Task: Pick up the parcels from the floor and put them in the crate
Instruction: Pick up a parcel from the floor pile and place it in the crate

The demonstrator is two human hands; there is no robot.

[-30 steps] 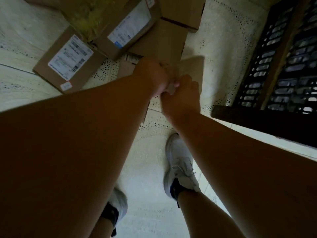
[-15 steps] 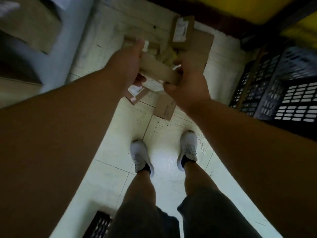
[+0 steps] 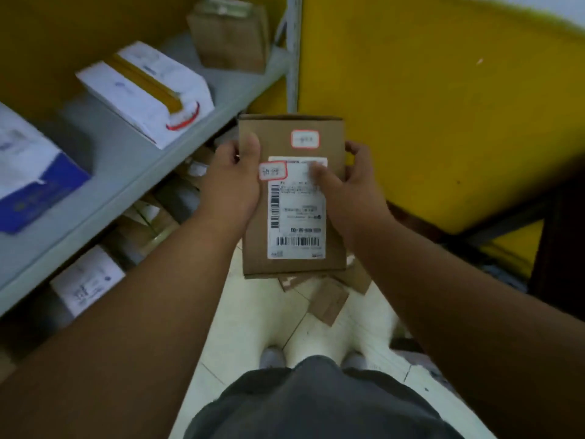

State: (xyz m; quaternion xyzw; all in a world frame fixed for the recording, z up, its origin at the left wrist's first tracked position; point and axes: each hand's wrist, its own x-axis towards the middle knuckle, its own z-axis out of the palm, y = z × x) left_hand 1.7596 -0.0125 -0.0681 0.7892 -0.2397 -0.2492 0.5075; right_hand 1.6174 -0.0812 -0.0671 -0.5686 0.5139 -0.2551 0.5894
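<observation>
I hold a flat brown cardboard parcel (image 3: 292, 264) upright in front of me, its white shipping label and two red-bordered stickers facing me. My left hand (image 3: 232, 185) grips its left edge, thumb on the front. On its right edge sits my right hand (image 3: 346, 188), with the thumb pressed onto the label. More brown parcels (image 3: 329, 301) lie on the white tiled floor just below it. The crate is out of view.
A grey metal shelf (image 3: 133, 172) runs along the left, carrying white boxes (image 3: 145, 90) and a brown box (image 3: 229, 33), with more packages below it. A yellow panel (image 3: 443, 122) stands ahead on the right. My feet (image 3: 272, 358) are on the floor tiles.
I have stood up from the floor pile. The parcel came up with both hands and turned label side toward me. The black crate on the right has left the view.
</observation>
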